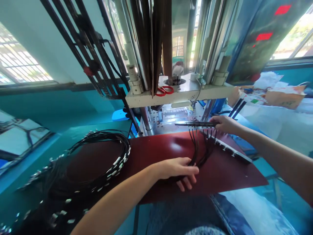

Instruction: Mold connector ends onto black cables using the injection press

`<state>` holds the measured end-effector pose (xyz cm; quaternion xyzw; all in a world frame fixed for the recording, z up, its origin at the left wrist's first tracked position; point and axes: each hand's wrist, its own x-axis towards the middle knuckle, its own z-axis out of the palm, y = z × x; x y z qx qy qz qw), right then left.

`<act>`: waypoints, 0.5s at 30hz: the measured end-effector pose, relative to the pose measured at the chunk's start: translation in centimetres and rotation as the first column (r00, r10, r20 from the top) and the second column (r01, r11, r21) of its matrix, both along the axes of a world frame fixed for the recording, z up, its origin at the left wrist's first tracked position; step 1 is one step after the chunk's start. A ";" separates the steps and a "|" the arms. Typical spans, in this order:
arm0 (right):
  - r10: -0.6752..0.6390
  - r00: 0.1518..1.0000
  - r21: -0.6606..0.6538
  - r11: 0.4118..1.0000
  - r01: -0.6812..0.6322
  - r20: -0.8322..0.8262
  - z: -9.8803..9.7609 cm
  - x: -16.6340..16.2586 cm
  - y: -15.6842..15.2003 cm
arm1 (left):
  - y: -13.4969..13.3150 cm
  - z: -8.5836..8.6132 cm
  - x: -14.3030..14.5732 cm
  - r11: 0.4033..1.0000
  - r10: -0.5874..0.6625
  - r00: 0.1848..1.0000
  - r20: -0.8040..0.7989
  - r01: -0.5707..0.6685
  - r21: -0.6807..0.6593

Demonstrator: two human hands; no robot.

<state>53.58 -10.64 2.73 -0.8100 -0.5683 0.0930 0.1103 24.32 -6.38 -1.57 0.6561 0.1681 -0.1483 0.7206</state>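
My left hand point(179, 169) is closed around a bundle of thin black cables point(195, 148) above the dark red board. From there the cables run up to a long, narrow dark bar point(193, 124), where their ends sit in a row along its lower side. My right hand point(223, 125) grips the right end of that bar, with thumb and fingers pinched on it. Below the right hand, a pale metal strip with small notches point(232, 150) lies slantwise on the board. What the curled left fingers cover is partly hidden.
The dark red board point(156, 148) spans the front of a press machine point(181, 93). Red-handled scissors point(165, 90) rest on its plate. Coiled black cables with silvery ends point(122, 156) heap at left. At right stands a cardboard box point(283, 98) amid plastic bags.
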 end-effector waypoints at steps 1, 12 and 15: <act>0.039 0.999 0.025 0.999 -0.038 -0.009 0.3 0.2 1.0 | 0.3 -0.3 1.1 0.977 0.047 0.999 0.009 -0.044 -0.210; 0.172 0.978 0.116 0.981 -0.158 -0.122 -1.0 2.5 8.2 | 4.5 -1.7 7.0 0.832 0.404 0.908 -0.111 -0.415 -0.369; 0.165 0.980 0.100 0.983 -0.154 -0.111 -2.1 3.0 10.7 | 5.9 -1.8 8.3 0.814 0.468 0.878 -0.105 -0.474 -0.337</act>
